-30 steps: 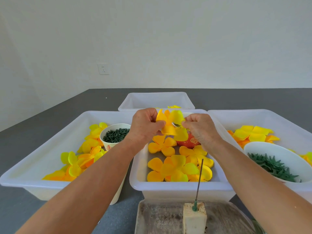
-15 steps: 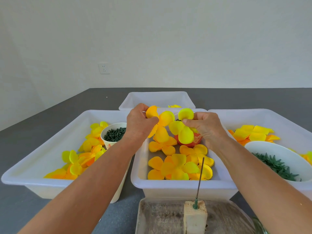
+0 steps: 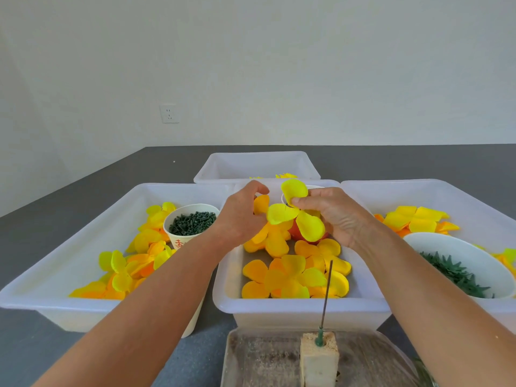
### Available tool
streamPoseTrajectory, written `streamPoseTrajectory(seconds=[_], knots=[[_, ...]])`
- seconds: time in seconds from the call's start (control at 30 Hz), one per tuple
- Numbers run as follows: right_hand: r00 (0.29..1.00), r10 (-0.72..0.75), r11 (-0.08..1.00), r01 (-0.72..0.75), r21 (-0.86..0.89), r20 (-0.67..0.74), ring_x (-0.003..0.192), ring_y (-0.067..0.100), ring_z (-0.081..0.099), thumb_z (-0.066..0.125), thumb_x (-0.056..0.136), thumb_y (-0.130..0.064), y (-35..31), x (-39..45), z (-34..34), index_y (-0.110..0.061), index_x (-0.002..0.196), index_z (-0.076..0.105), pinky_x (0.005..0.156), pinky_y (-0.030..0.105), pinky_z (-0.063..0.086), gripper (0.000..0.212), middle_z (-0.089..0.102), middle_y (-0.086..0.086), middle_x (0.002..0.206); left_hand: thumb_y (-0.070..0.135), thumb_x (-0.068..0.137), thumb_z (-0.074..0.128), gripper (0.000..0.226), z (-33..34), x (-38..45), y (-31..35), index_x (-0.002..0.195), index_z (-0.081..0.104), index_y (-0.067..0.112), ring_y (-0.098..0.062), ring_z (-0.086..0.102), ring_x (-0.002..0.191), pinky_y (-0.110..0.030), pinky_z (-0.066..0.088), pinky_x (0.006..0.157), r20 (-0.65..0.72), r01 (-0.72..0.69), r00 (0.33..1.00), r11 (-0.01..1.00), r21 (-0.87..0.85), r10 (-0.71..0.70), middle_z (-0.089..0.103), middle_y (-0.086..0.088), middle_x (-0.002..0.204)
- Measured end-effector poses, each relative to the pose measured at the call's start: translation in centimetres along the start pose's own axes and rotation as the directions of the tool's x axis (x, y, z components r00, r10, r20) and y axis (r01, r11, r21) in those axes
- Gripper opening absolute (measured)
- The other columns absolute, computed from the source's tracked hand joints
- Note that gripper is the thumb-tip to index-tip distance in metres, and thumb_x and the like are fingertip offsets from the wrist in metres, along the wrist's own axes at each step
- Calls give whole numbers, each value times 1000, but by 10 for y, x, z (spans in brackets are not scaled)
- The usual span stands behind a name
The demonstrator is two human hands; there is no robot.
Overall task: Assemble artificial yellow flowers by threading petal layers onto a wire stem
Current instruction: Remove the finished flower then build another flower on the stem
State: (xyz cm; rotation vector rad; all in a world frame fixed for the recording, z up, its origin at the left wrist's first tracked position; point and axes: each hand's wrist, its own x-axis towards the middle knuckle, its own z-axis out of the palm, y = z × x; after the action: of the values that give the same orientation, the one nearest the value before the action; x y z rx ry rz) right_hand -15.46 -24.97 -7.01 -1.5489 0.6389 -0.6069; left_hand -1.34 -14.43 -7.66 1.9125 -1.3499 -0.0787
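Petal layers fill the white tubs on the dark counter (image 3: 83,196). In the left tub (image 3: 69,247), yellow and orange petals (image 3: 122,272) lie along its right side beside a paper cup (image 3: 190,224) of dark green pieces. Over the middle tub (image 3: 301,305) the left hand (image 3: 240,219) has curled fingers near an orange petal layer (image 3: 261,203); whether it grips it I cannot tell. The right hand (image 3: 335,216) pinches a bright yellow petal layer (image 3: 296,210) between thumb and fingers, above loose layers (image 3: 290,275) in that tub. At the counter's near edge, a wire stem (image 3: 326,294) stands upright in a foam block (image 3: 318,358). The right tub (image 3: 460,199) holds more petals and a bowl (image 3: 458,258) of green leaves.
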Motion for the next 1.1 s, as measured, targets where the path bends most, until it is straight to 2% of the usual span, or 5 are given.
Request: streamPoseTrajectory(seconds=[0.27, 0.43, 0.63, 0.83, 1.1], knots=[[986, 117, 967, -85, -241, 122, 78, 22, 63, 81, 68, -17, 5, -3, -1, -9, 81, 71, 76, 37, 52, 18, 70, 11, 83, 5, 85, 56, 23, 4, 1, -2, 107, 63, 8, -26, 56, 98, -15, 30, 67, 145, -92, 988, 965, 244, 57, 64, -10, 104], [977, 172, 894, -101, -437, 125, 75, 13, 56, 83, 67, -25, 9, -4, 2, -14, 73, 66, 69, 28, 45, 21, 63, 0, 73, -2, 85, 55, 35, 5, 2, -5, 117, 61, 9, -18, 57, 106, -15, 38, 77, 87, -20, 996, 982, 188, 3, 62, -9, 117], [961, 210, 765, -46, -642, 181, 80, 15, 63, 84, 66, -27, 10, -6, 2, -11, 96, 70, 72, 27, 53, 36, 71, 11, 98, 3, 84, 60, 33, 6, 2, -4, 115, 62, 13, -15, 56, 105, -16, 39, 75, 76, 7, 997, 982, 188, -22, 61, -6, 115], [975, 136, 703, 32, -710, 178, 66, 10, 63, 80, 71, -17, 15, -3, 2, -10, 94, 71, 56, 19, 50, 25, 69, 4, 81, 6, 83, 63, 28, 5, 0, -2, 111, 65, 11, -15, 58, 101, -17, 40, 77, 94, -13, 996, 980, 197, -6, 64, -5, 111], [994, -75, 542, 106, -834, 78, 97, 23, 60, 67, 82, -19, 17, -3, 5, -14, 96, 74, 87, 34, 51, 17, 69, 6, 102, -1, 84, 58, 21, 3, -4, 11, 101, 68, 5, -14, 60, 86, -11, 41, 71, 128, -76, 990, 982, 173, 54, 69, -9, 100]])
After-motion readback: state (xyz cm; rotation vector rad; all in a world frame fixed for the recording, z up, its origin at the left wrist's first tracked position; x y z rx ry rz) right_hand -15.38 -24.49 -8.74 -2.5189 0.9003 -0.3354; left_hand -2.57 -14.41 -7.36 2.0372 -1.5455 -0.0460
